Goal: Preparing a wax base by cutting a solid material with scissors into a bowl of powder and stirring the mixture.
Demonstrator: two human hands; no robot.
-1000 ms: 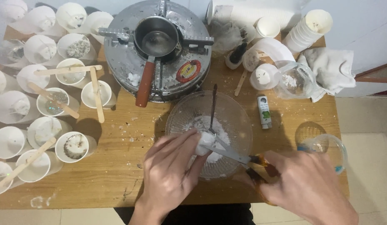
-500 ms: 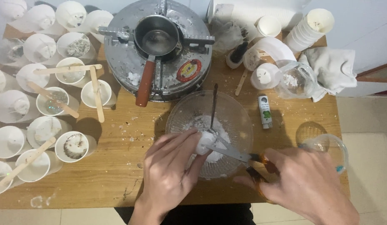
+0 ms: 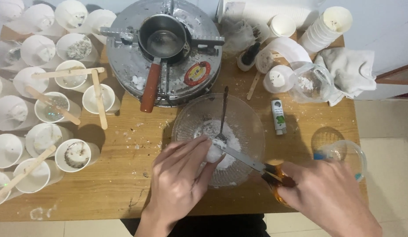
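Holding a white lump [image 3: 214,151] over the clear glass bowl [image 3: 252,127], my left hand [image 3: 179,182] enters from the lower edge with the wrist low and the fingers reaching up and to the right. Fingertips and thumb close around the lump, pinching it just above the white flakes lying in the bowl's bottom. My right hand [image 3: 327,197] comes in from the lower right corner, its back turned toward the camera, and is wrapped tightly around the amber handle of a knife [image 3: 245,159]. The blade runs up and to the left from that fist, across the bowl's near rim, and its tip meets the lump beside my left fingertips. A dark metal spoon [image 3: 222,115] stands in the bowl, its handle leaning toward the far rim. The bowl rests on the wooden table [image 3: 125,184], just in front of a round metal burner [image 3: 125,61] that carries a small pot [image 3: 163,41] with a reddish-brown handle. White paper cups [image 3: 76,156] crowd the table's left side, several with wooden sticks laid across or inside them. A small tube [image 3: 278,116] lies to the right of the bowl, and an empty glass [image 3: 344,153] stands just beyond my right hand.
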